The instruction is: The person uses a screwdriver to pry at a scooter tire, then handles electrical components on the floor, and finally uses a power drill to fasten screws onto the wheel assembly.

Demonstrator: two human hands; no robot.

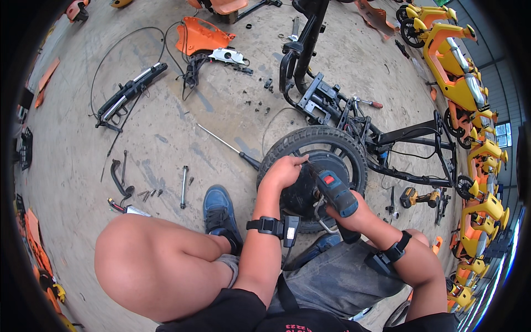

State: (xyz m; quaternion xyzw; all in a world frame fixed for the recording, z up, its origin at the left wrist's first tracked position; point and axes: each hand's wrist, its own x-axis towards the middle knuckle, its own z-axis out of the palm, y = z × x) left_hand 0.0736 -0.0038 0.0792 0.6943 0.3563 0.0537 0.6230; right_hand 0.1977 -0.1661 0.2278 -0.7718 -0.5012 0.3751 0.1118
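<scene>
A black wheel with a knobbly tyre (281, 145) and a dark round hub (326, 160) lies before me, beside the bare black scooter frame (406, 134). My right hand (359, 213) is closed around the grip of a dark cordless drill (338, 196) with a red button on its body. The drill points away from me, its nose over the hub. Over the wheel's left part, my left hand (286, 170) has thumb and forefinger pinched close to the drill's tip. What sits between those fingertips is too small to tell.
On the floor left of the wheel lie a long screwdriver (221, 139), a long bolt (183, 187) and a black shock absorber part (131, 93). A yellow drill (419, 197) and a red-handled ratchet (369, 103) lie rightward. Yellow scooters (453, 66) line the right side.
</scene>
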